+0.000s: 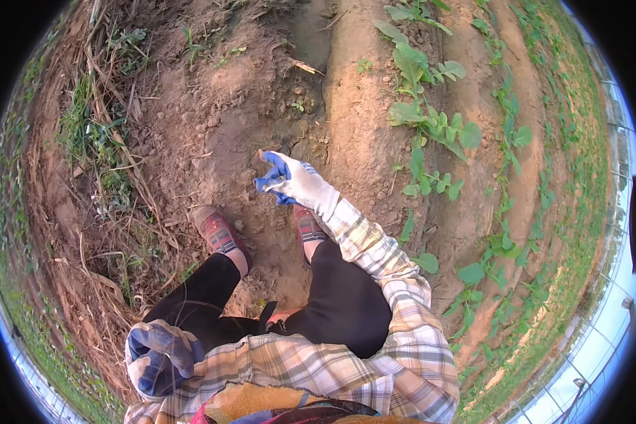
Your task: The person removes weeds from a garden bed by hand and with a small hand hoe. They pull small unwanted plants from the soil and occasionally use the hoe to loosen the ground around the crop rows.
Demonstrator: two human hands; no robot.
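Observation:
My right hand (291, 179), in a white knit glove with blue coated fingers, reaches out above bare soil (275, 122) in front of my right shoe. Its fingers are bent and apart, and I see nothing held in it. A small brown bit near the index fingertip may be soil behind it. Low at the left, my left hand (161, 360) wears a soiled glove of the same kind beside my left thigh. Its fingers curl in towards the palm, with no object showing; the inside of the palm is partly hidden.
Leafy green plants (416, 111) grow in a row on my right, with more rows (509, 138) beyond. Dry stalks and weeds (106, 138) lie along the left. My plaid shoes (220, 231) stand on the soil. A wire-grid structure (609, 297) curves along the right rim.

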